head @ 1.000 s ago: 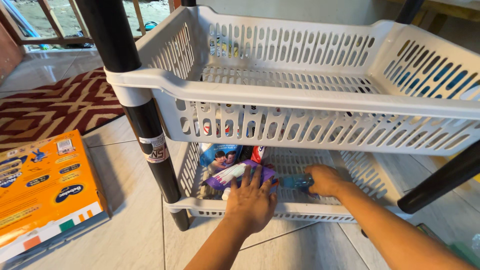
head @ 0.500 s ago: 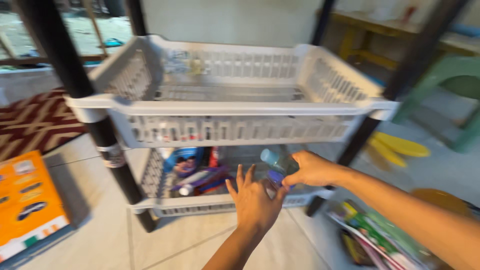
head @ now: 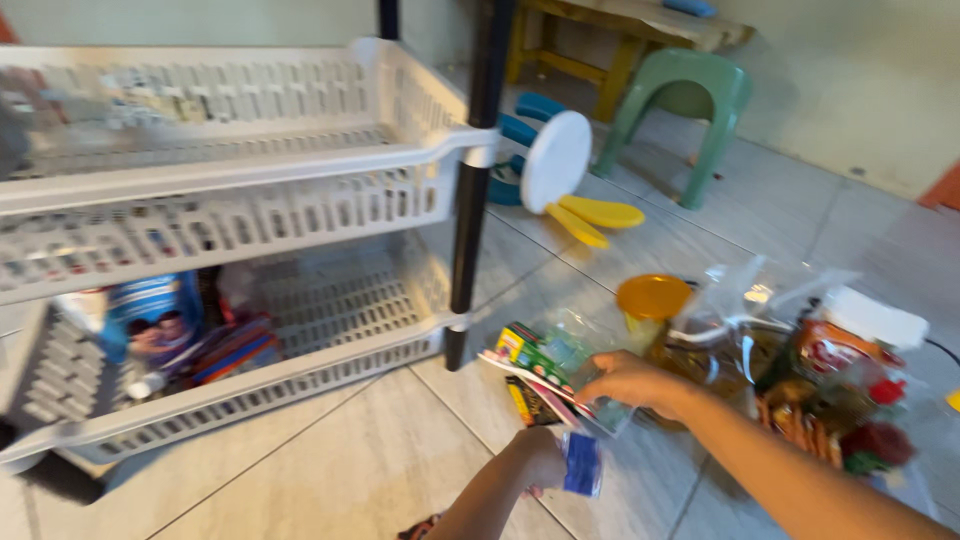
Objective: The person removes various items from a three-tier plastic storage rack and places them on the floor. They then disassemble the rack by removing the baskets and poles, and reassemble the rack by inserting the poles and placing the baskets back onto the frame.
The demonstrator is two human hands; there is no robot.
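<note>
Head view: nearest, at 6 o'clock, left hand [head: 540, 462] closed around one blue bottle [head: 581, 465]. Right hand [head: 628, 380] pinches one clear packet [head: 560, 365] at 4 o'clock. Bare tile [head: 330, 460] at 7; one white two-tier rack [head: 230, 170] at 10.
</note>
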